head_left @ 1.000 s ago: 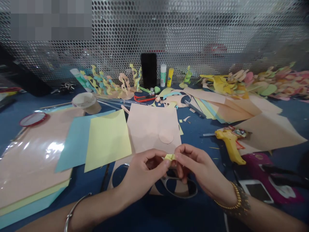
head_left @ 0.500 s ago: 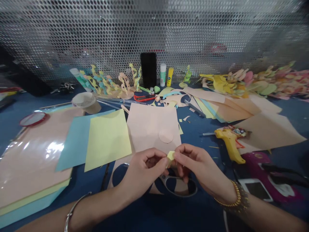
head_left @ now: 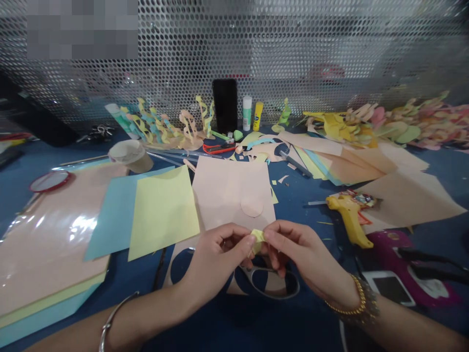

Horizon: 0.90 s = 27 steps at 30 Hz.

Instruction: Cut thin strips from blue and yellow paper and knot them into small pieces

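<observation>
A small folded piece of yellow paper (head_left: 258,235) is pinched between both hands. My left hand (head_left: 220,256) is closed on its left side with thumb and fingers. My right hand (head_left: 298,247) grips the right side the same way. Below the hands lie scissors, whose dark oval handle (head_left: 275,295) shows while the rest is partly hidden. Just beyond the fingers a pink paper circle (head_left: 252,206) rests on a pink sheet (head_left: 227,188).
Yellow (head_left: 163,215) and blue sheets (head_left: 108,220) lie to the left, near a tape roll (head_left: 131,155). A yellow glue gun (head_left: 348,215) lies at right. Behind stand a phone (head_left: 225,105), glue sticks (head_left: 247,113) and curled paper shapes (head_left: 161,124).
The yellow paper has turned between the fingertips and now shows a folded, angled shape. Both hands stay in nearly the same place.
</observation>
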Each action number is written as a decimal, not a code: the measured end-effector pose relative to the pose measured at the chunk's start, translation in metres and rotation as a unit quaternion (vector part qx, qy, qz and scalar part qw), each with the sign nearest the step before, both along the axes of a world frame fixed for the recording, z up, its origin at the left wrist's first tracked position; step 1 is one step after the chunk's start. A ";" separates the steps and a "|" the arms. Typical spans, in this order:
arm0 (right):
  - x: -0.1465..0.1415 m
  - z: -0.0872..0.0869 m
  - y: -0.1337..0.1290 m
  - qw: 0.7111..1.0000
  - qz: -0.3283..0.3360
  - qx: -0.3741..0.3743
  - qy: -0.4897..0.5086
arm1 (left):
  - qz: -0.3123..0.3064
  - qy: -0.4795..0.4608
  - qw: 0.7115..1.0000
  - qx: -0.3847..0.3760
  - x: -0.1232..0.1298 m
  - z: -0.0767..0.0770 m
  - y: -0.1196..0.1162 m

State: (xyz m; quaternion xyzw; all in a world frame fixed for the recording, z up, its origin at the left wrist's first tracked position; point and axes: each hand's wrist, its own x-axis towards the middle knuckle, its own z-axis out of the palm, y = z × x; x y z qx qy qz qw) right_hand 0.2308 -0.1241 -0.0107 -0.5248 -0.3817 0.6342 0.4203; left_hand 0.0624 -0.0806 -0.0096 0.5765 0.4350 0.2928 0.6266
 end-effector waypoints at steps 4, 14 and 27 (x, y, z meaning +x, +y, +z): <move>0.001 0.002 -0.001 0.998 0.014 0.031 -0.051 | 0.003 -0.001 1.000 -0.011 -0.001 -0.001 -0.001; 0.001 0.001 -0.001 0.998 -0.001 0.026 -0.049 | 0.010 -0.059 0.996 -0.063 0.001 0.003 -0.005; 0.001 0.002 0.000 0.998 -0.005 0.031 -0.054 | 0.003 -0.046 0.997 -0.056 -0.001 0.000 -0.004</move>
